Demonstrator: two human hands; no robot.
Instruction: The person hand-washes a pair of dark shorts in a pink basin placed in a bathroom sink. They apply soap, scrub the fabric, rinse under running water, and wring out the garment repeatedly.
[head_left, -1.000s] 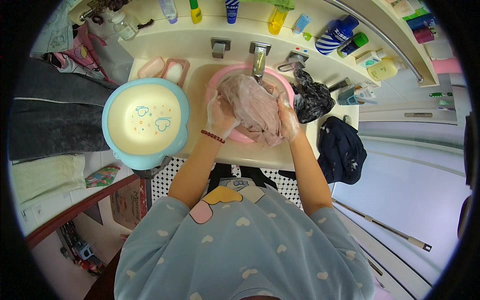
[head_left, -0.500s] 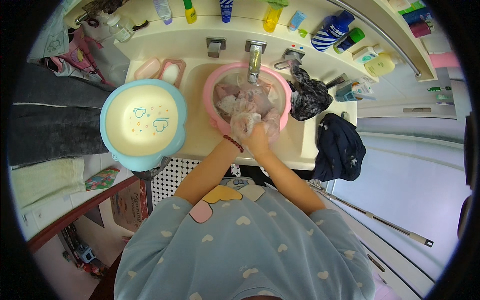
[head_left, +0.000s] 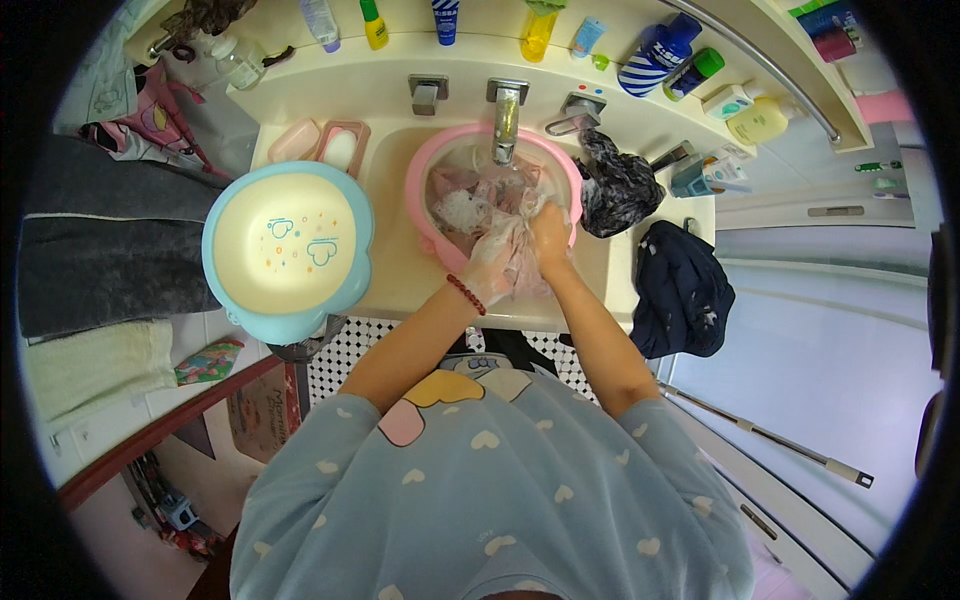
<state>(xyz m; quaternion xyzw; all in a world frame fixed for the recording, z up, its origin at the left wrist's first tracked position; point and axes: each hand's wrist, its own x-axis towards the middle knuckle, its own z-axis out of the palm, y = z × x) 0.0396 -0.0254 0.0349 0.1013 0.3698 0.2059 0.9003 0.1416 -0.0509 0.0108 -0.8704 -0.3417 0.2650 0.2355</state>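
A wet, pale pink cloth garment (head_left: 515,245) is bunched between my two hands over a pink basin (head_left: 416,192). My left hand (head_left: 489,276), below a dark red beaded bracelet, grips it at the basin's near rim, with suds on the fingers. Closed on the cloth as well, my right hand (head_left: 549,236) is at the basin's right side. More of the pink cloth lies in sudsy water inside, with white foam (head_left: 462,212) on the left. Above the basin's far rim hangs the metal faucet (head_left: 505,125).
Left of the sink stands a light blue basin (head_left: 365,235), by a pink soap dish (head_left: 352,160) with white soap. Wet black cloth (head_left: 620,192) lies right of the pink basin, with a dark navy garment (head_left: 682,290) over the counter's right edge. Bottles (head_left: 660,55) line the back ledge.
My hands have moved apart from being pressed together. The right one has gone up and right, the left slightly nearer me, and the pink cloth is now stretched between them.
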